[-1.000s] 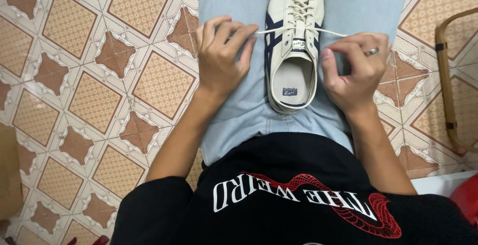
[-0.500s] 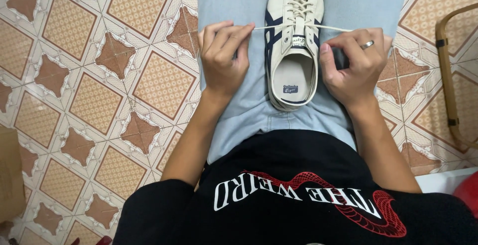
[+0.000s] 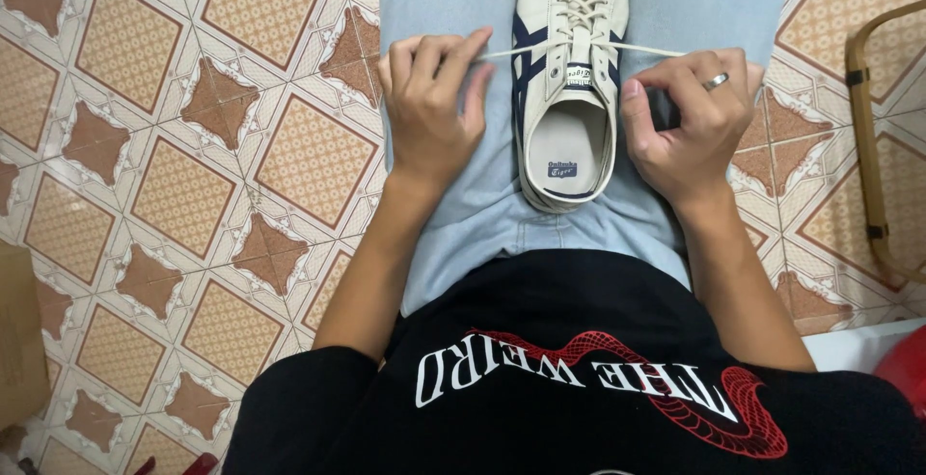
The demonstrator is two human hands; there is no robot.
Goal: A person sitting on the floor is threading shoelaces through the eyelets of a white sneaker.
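Cream shoe (image 3: 567,80) with navy stripes lies on my lap, between the thighs of the pale blue jeans (image 3: 453,12) (head view). My left hand (image 3: 431,108) has its fingers pinched on one lace end (image 3: 506,50), and my right hand (image 3: 690,118) pinches the other lace end (image 3: 644,49), both drawn out sideways above the patterned floor tiles (image 3: 183,166).

Between left hand (image 3: 431,108) and right hand (image 3: 687,118): gap filled by cream sneaker (image 3: 567,80) on the lap; taut lace (image 3: 637,48) spans it from hand to hand. Outside left hand: open tiled floor (image 3: 193,176), wide passage. Outside right hand: narrow strip of floor, then curved wooden frame (image 3: 863,147). Behind both hands: forearms and black-shirted torso (image 3: 569,359) close off the near side.
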